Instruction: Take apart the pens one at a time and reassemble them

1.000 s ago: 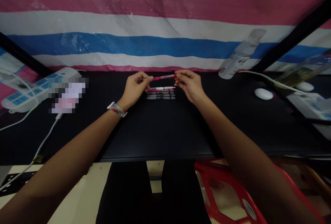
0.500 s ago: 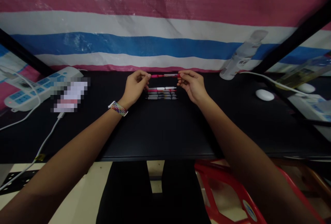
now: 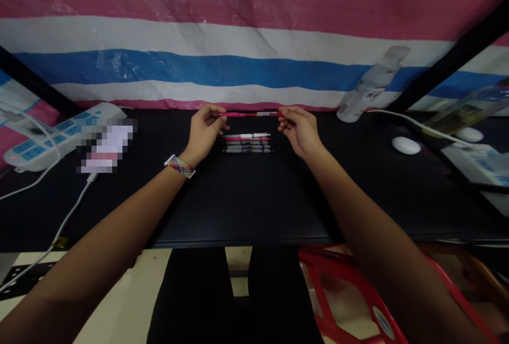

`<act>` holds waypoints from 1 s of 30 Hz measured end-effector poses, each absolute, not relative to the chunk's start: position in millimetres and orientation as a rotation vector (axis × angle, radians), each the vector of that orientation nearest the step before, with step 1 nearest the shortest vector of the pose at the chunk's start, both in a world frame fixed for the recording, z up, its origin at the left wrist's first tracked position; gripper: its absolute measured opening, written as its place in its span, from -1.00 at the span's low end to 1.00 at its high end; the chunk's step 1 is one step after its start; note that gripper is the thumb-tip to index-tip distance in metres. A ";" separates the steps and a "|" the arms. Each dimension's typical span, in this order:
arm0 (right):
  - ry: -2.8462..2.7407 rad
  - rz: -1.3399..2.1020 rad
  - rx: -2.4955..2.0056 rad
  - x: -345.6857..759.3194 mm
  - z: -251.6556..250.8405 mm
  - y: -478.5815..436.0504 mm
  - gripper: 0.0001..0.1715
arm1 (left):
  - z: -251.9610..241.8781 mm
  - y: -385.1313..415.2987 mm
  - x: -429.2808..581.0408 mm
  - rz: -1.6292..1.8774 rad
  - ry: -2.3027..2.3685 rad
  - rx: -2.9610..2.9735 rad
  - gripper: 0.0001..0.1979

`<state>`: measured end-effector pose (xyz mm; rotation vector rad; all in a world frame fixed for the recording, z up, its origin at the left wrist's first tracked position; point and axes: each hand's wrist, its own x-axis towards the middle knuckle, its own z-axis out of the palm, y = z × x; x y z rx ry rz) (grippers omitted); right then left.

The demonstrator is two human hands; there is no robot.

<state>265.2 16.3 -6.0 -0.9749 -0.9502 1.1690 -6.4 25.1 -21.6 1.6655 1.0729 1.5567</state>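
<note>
A red pen (image 3: 267, 114) lies level between my two hands, above the far part of the black desk (image 3: 246, 201). Thumb and forefinger of my left hand (image 3: 204, 129) are closed around the tip of its pink front part (image 3: 234, 114). The other end is pinched by my right hand (image 3: 299, 128). A thin reddish stretch shows between the pink part and the white-marked barrel. Below, several pens lie side by side in a stack of rows, with a white pen (image 3: 248, 135) on the far side and grey pens (image 3: 247, 148) nearer me.
On the left are a power strip (image 3: 59, 137), a blurred-out phone (image 3: 106, 145) and its white cable (image 3: 75, 211). To the right stand a bottle (image 3: 368, 89) and a white rounded object (image 3: 406, 146). A striped sheet (image 3: 254, 68) hangs behind. A red stool (image 3: 318, 285) is below the desk.
My hands have moved slightly apart, left hand leftward and right hand rightward. More of the pen's pink end shows, and a thin stretch now appears between the pink part and the barrel.
</note>
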 end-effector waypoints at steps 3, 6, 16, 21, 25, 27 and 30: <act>-0.943 1.172 -0.990 263.3 -4.2 13.9 -0.95 | -21.8 25.3 -5.6 1.560 1.072 1.666 -0.85; -1.019 1.195 -0.983 259.0 -2.3 9.2 -0.95 | -22.6 25.3 -4.4 1.549 1.071 1.667 -0.84; -0.971 1.232 -0.971 263.8 -4.3 13.3 -0.95 | -23.7 26.9 -4.9 1.595 1.075 1.647 -0.83; -0.976 1.219 -0.995 267.7 -7.5 17.7 -0.93 | -22.6 26.7 -6.0 1.594 1.093 1.649 -0.83; -0.951 1.223 -0.986 267.9 -9.8 19.1 -0.91 | -22.0 26.5 -6.8 1.589 1.096 1.658 -0.83; -0.931 1.225 -0.974 268.3 -10.3 19.5 -0.92 | -21.6 25.9 -6.3 1.597 1.103 1.634 -0.83; -0.901 1.235 -0.969 268.4 -9.7 19.3 -0.94 | -21.1 25.0 -5.1 1.610 1.100 1.602 -0.83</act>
